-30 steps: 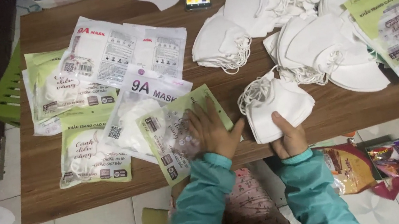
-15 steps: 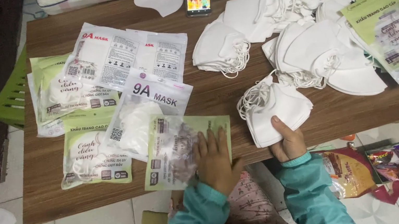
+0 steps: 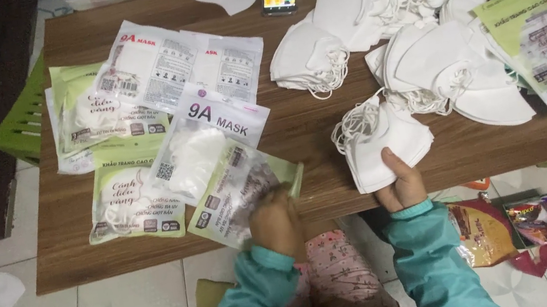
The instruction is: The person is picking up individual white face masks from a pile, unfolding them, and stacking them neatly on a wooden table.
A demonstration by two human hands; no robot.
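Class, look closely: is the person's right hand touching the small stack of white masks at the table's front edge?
Touching. The head view shows the right hand gripping the stack of white masks, thumb pressed on top.

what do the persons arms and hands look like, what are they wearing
Both arms are in long teal sleeves of a soft, slightly puffy fabric, each ending in a snug ribbed cuff at the wrist. The left hand and the right hand are bare: no gloves, and no rings, watch or bracelet can be seen. The sleeves show no markings or print in this view.
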